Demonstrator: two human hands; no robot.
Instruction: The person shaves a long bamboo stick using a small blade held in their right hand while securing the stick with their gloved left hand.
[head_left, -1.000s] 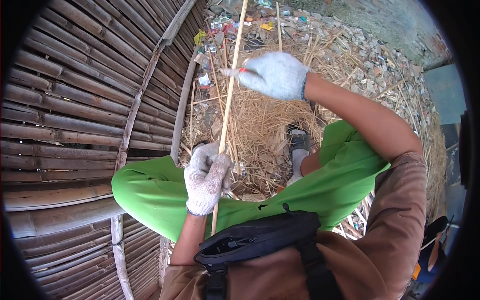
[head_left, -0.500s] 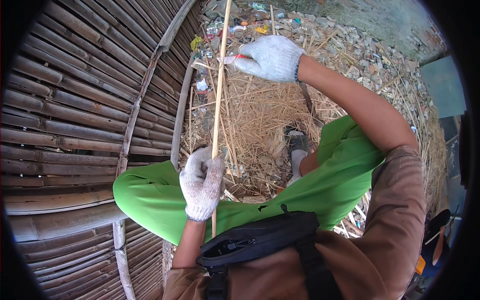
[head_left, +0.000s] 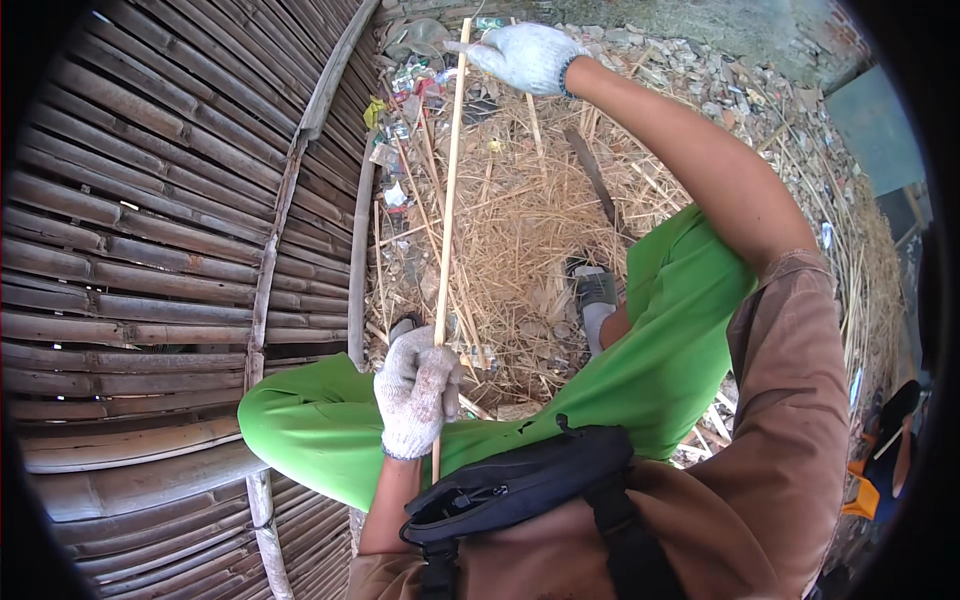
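My white-knit-gloved left hand point(head_left: 413, 395) clasps a slim, straight, pale wooden strip point(head_left: 450, 200). My white-knit-gloved right hand point(head_left: 527, 58) grips a thin, flat blade point(head_left: 453, 46).

The stick point(head_left: 451, 195) you hold is long, slim and straight, a pale straw yellow along all of it that shows, and unbroken. It runs lengthwise in front of you, its far end leaning slightly to your right. Your gloved left hand point(head_left: 413, 388) is wrapped around its lower part, and a short stretch shows below that grip; where the near end stops is hidden. The knife point(head_left: 454, 46) sits in your gloved right hand point(head_left: 528, 57), close to the stick's far end. Only a small, pale, flat bit of it shows, pointing left across the stick; whether the two touch is too small to tell.
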